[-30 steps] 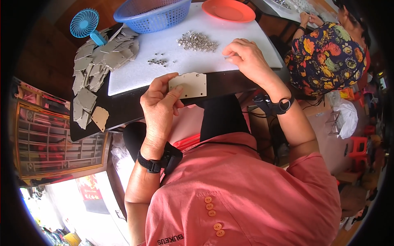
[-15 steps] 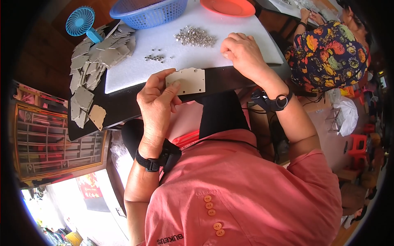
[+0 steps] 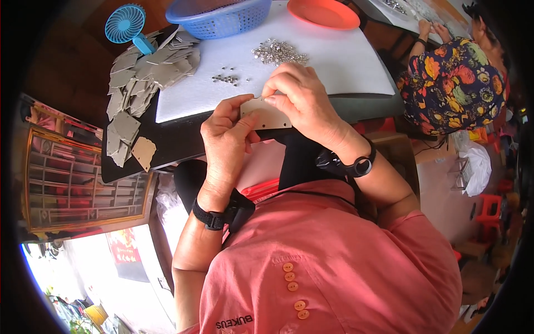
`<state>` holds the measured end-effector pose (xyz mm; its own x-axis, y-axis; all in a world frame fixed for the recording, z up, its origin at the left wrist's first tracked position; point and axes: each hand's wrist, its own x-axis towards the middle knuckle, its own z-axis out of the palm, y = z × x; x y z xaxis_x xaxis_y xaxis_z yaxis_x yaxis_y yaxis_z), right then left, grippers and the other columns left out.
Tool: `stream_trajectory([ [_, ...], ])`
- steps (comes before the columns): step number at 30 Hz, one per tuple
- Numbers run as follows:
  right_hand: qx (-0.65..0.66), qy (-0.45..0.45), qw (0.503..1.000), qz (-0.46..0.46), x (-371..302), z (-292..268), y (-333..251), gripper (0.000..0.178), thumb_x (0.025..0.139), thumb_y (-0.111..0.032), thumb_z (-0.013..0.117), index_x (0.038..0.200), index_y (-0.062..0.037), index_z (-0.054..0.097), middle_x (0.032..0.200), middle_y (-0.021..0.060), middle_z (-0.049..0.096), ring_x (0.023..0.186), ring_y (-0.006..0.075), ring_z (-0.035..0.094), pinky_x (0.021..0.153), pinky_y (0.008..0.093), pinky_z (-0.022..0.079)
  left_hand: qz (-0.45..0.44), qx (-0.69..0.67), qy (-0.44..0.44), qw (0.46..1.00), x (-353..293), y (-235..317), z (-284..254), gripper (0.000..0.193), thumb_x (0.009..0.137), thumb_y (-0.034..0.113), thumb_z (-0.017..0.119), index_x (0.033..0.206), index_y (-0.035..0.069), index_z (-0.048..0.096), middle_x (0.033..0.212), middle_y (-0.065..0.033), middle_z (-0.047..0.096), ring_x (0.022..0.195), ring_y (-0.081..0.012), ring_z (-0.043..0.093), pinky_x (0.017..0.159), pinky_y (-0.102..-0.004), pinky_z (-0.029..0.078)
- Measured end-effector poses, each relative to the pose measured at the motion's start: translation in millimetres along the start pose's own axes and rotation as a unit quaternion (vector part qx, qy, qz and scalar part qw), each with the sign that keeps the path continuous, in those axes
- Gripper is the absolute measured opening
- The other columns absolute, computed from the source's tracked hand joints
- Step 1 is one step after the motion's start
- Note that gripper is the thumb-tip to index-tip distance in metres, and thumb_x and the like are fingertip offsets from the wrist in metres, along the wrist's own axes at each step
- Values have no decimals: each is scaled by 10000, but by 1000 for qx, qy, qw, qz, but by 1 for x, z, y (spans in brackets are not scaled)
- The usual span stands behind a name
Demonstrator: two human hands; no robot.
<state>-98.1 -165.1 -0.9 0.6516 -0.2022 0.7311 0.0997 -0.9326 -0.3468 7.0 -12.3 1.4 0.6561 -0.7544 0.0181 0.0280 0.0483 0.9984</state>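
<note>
My left hand (image 3: 225,133) pinches a small beige card (image 3: 275,118) by its left end, thumb on top. The card has small holes along its lower edge and is held just off the near edge of the table. My right hand (image 3: 305,103) is at the card's upper edge with thumb and forefinger pressed together; whatever lies between them is hidden. Beyond the hands, a heap of small shiny metal pieces (image 3: 278,52) lies on a white foam sheet (image 3: 183,100). A smaller group of metal pieces (image 3: 225,79) lies to its left.
Many similar cards (image 3: 150,69) are piled at the left of the black table, with one loose card (image 3: 143,153) near its edge. A blue fan (image 3: 125,25), a blue basket (image 3: 222,25) and a red plate (image 3: 324,14) stand behind. Another person (image 3: 453,83) works at the right.
My right hand has come left and down from beside the metal heap to the card's upper edge. My left hand still holds the card. The whole view has shifted slightly.
</note>
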Motion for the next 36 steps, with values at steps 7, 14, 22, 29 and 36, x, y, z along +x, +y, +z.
stream_trajectory([
  [7, 93, 10, 994, 55, -5, 11, 2, 112, 817, -75, 701, 859, -125, 610, 859, -9, 588, 827, 207, 589, 810, 362, 406, 9, -11, -18, 1000, 0, -1, -2, 298, 899, 7, 673, 1194, -32, 650, 858, -55, 695, 564, -53, 561, 450, -184, 400],
  [14, 150, -11, 982, 115, -4, 12, -2, 115, 829, -60, 710, 870, -75, 604, 867, 21, 602, 810, 221, 605, 776, 353, 448, 7, -25, -41, 999, 0, -4, -6, 297, 908, 28, 702, 1196, -8, 637, 826, -37, 683, 580, -42, 575, 454, -179, 417],
  [22, 236, -10, 962, 134, -1, 14, -2, 108, 861, -14, 688, 933, -19, 608, 904, 65, 630, 837, 199, 636, 730, 314, 514, 16, -36, -42, 998, -2, -4, -9, 305, 891, 34, 726, 1185, 2, 656, 810, -27, 681, 597, -42, 584, 476, -177, 440],
  [29, 334, -104, 896, 273, 7, -1, -8, 76, 887, -40, 681, 924, -8, 624, 826, 22, 639, 781, 96, 596, 744, 272, 507, 30, -57, -59, 996, -4, -7, -13, 293, 883, 24, 732, 1169, -4, 673, 812, -36, 689, 614, -56, 598, 487, -181, 448],
  [36, 336, 1, 916, 221, 0, 12, -5, 70, 894, -59, 680, 913, -12, 632, 811, 16, 635, 722, 86, 587, 611, 270, 515, 35, -83, -45, 995, -6, -1, -9, 286, 885, 13, 726, 1160, -25, 660, 844, -62, 697, 650, -71, 620, 533, -194, 478],
])
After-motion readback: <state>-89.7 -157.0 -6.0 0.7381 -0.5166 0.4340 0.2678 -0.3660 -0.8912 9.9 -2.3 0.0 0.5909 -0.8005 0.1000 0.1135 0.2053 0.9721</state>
